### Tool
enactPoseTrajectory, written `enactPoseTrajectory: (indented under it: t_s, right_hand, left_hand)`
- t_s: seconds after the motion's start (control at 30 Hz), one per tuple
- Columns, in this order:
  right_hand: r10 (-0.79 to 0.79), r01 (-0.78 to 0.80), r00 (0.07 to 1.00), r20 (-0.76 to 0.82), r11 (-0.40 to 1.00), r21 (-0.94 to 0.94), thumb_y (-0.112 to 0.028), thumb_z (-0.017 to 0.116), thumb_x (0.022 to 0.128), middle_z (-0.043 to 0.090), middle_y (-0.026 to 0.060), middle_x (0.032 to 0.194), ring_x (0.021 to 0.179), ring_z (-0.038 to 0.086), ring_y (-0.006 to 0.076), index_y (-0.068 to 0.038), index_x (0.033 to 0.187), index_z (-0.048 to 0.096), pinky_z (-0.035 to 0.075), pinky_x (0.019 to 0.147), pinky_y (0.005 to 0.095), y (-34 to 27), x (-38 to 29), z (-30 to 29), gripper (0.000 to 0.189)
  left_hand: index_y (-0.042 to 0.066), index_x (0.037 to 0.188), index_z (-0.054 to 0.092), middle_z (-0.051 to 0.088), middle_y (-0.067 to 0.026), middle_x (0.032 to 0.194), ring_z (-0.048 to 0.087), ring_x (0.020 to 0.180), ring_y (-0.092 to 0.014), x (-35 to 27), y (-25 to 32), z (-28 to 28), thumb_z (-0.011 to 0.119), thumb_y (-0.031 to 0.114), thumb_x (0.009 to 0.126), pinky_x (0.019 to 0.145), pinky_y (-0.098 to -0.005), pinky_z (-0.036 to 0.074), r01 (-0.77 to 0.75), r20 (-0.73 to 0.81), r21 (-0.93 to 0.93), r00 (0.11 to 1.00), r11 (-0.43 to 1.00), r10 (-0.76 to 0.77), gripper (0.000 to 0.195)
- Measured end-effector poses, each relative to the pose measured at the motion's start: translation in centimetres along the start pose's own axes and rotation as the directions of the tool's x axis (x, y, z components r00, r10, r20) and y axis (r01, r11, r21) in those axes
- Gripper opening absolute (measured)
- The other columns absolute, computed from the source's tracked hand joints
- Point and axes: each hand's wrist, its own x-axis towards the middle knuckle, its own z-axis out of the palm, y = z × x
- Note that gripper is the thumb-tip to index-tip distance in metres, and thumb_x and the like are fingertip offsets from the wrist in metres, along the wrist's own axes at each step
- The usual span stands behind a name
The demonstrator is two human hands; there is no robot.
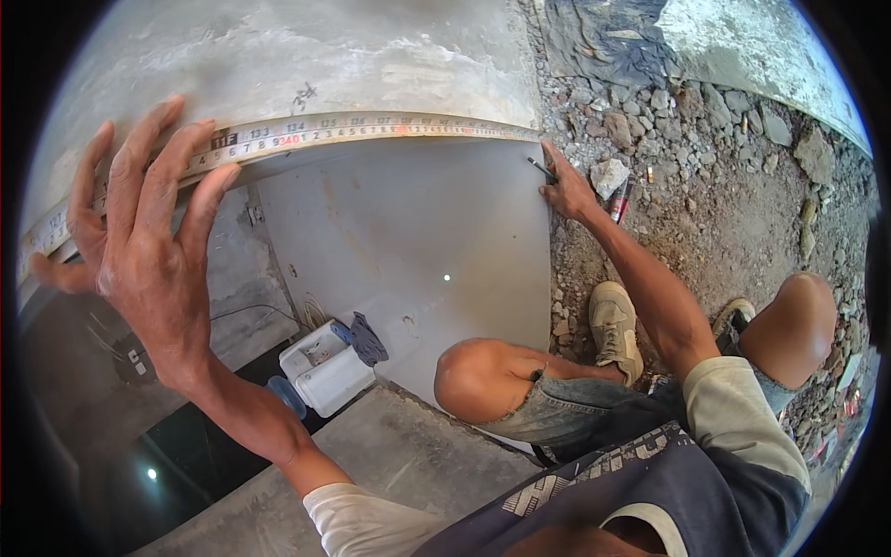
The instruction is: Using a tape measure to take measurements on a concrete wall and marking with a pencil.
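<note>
A tape measure's blade stretches along the lower edge of a rough concrete slab, and a pencil mark shows on the slab just above it. Spread fingers of my left hand lie across the blade at the left, covering part of its scale. At the blade's right end, my right hand touches the corner of a smooth grey panel. A dark green pencil is held between its fingers, the tip pointing up and left. The blade's far left end runs into the dark rim of the view.
Rubble and loose stones cover the ground at right, with a small red tube near my right wrist. Below the panel sits a white plastic appliance or container with a dark cloth. My shoe rests on the dirt.
</note>
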Motion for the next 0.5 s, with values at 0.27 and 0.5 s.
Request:
enactPoseTrajectory:
  t_s: [0.27, 0.5]
  right_hand:
    - [0.02, -0.02, 1.0, 0.021, 1.0, -0.006, -0.009, 0.071, 0.086, 0.05, 0.0228, 0.143, 0.13, 0.051, 0.0405, -0.028, 0.157, 0.02, 0.041, 0.109, 0.0477, -0.4, 0.5, 0.3, 0.089]
    - [-0.001, 0.0, 0.998, 0.059, 1.0, 0.016, -0.012, 0.074, 0.086, 0.053, 0.024, 0.139, 0.129, 0.052, 0.0411, -0.026, 0.158, 0.019, 0.042, 0.108, 0.0483, -0.3, 0.2, -1.6, 0.092]
  left_hand:
    - [0.023, 0.117, 0.073, 0.067, 0.0083, 0.13, 0.049, 0.134, -0.022, 0.3, -1.7, 1.1, 0.077, 0.027, 0.082, 0.115, -0.036, 0.039, -0.106, -0.043, -0.2, 0.994, 0.974, 0.099, 0.035]
    - [0.022, 0.118, 0.073, 0.065, 0.0059, 0.133, 0.047, 0.137, -0.024, 0.5, -1.1, 1.4, 0.077, 0.023, 0.085, 0.117, -0.0417, 0.039, -0.057, -0.027, -0.308, 0.998, 0.95, 0.052, 0.034]
